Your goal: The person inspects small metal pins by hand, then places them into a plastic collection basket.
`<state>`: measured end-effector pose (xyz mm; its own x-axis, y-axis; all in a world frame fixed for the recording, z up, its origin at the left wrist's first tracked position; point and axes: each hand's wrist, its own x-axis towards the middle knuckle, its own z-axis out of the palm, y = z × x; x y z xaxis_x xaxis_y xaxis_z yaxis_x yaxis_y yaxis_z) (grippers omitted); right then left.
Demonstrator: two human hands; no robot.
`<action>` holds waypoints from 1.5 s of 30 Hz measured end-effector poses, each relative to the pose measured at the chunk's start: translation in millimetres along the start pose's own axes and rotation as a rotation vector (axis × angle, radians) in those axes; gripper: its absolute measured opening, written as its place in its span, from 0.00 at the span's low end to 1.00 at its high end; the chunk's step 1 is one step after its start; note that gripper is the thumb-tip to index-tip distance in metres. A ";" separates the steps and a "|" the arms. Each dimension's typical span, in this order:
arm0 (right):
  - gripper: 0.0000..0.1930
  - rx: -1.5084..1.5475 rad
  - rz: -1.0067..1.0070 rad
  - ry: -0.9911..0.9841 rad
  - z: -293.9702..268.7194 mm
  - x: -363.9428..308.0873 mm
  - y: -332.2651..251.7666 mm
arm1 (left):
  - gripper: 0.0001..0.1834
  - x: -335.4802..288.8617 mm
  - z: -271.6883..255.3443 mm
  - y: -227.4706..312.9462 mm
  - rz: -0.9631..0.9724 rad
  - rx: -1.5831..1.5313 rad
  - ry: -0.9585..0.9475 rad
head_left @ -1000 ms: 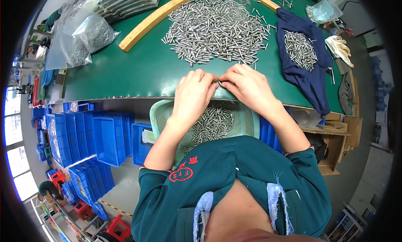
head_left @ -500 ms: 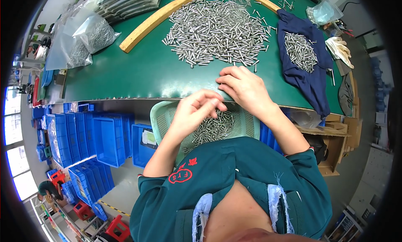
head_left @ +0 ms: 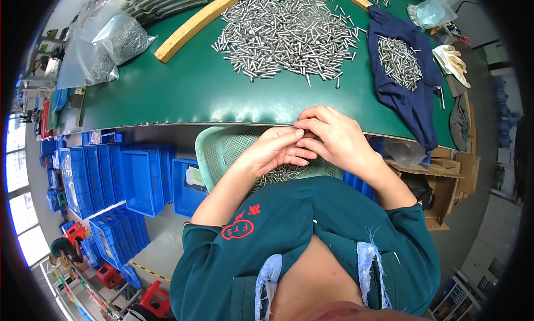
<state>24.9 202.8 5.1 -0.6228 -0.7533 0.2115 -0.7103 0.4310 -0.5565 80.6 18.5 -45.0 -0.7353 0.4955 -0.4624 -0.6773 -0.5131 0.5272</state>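
Note:
My left hand (head_left: pixel 278 152) is palm-up over a pale green plastic basket (head_left: pixel 210 150), its thumb and fingers stretched out and apart. Its fingertips meet my right hand (head_left: pixel 336 136) at the table's front edge. The right fingers curl inward; whatever they hold is hidden. Under my hands, several small metal pins (head_left: pixel 277 174) lie in the basket, partly covered by the left hand. A large heap of silvery pin-like metal pieces (head_left: pixel 289 35) spreads over the green table (head_left: pixel 183 101), beyond both hands. More such pieces (head_left: pixel 398 62) rest on a dark blue cloth (head_left: pixel 409 107) at right.
Wooden strips (head_left: pixel 194 29) border the heap. Clear bags of metal pieces (head_left: pixel 125 40) stand at the left of the table. White gloves (head_left: pixel 451 64) lie at far right. Blue crates (head_left: pixel 142 179) fill the space below left; a cardboard box (head_left: pixel 442 201) is below right.
My right hand has drawn back from the tabletop to the edge. The left fingers have straightened and slid under it, so the hands now meet. The view has shifted slightly.

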 end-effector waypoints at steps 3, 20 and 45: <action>0.13 0.082 0.049 -0.031 -3.2 -2.8 -0.6 | 0.18 -0.2 3.1 -1.0 0.009 0.090 0.059; 0.17 0.161 0.089 0.043 3.0 -0.9 4.1 | 0.16 -0.3 12.3 -7.8 0.088 0.184 0.138; 0.21 0.959 0.372 -0.068 -5.5 5.9 0.7 | 0.16 -26.3 30.0 19.1 0.231 0.597 0.185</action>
<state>18.9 201.4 10.3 -0.7086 -0.6926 -0.1346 0.1026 0.0876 -0.9909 87.7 16.6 -1.4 -0.8879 0.2638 -0.3768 -0.4114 -0.0893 0.9071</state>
